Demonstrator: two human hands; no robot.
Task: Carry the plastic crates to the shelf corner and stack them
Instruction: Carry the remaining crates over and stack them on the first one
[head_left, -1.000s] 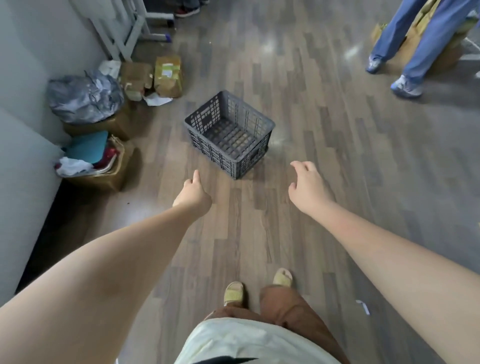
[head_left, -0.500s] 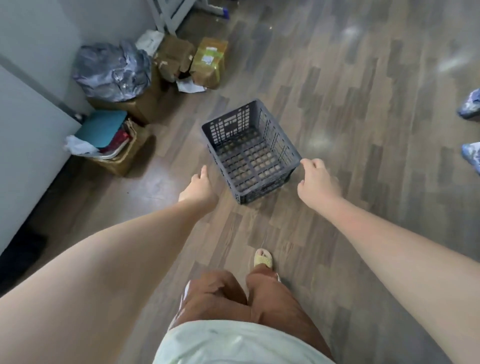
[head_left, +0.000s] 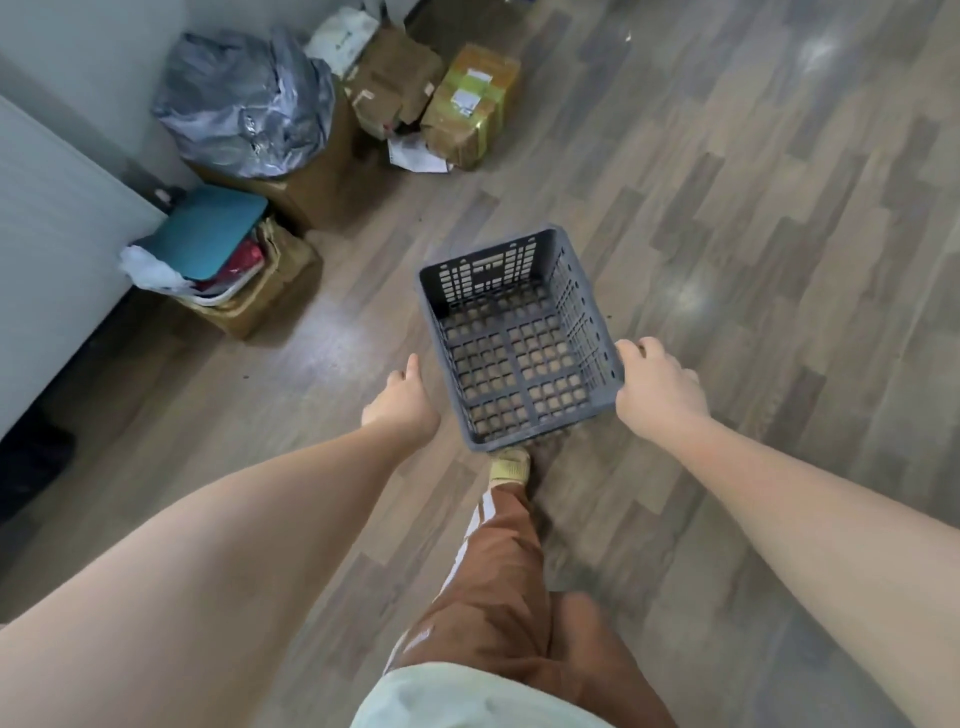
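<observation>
A grey plastic crate (head_left: 511, 358) with slotted walls and a grid floor sits empty on the wooden floor just in front of my feet. My right hand (head_left: 655, 388) covers its near right corner, thumb along the rim and fingers curled down the outside wall. My left hand (head_left: 402, 402) hovers a little left of the crate's left wall, fingers loosely apart, touching nothing. No second crate and no shelf are in view.
Along the grey wall (head_left: 57, 244) at left stand cardboard boxes: one with a teal board (head_left: 208, 234), one under a grey plastic bag (head_left: 244, 104), and taped parcels (head_left: 467, 104) behind. My slippered foot (head_left: 511, 465) touches the crate's near edge.
I have stepped up to the crate, which now lies much closer below me. My right hand has come down onto its near right corner; my left hand has closed in beside its left wall.
</observation>
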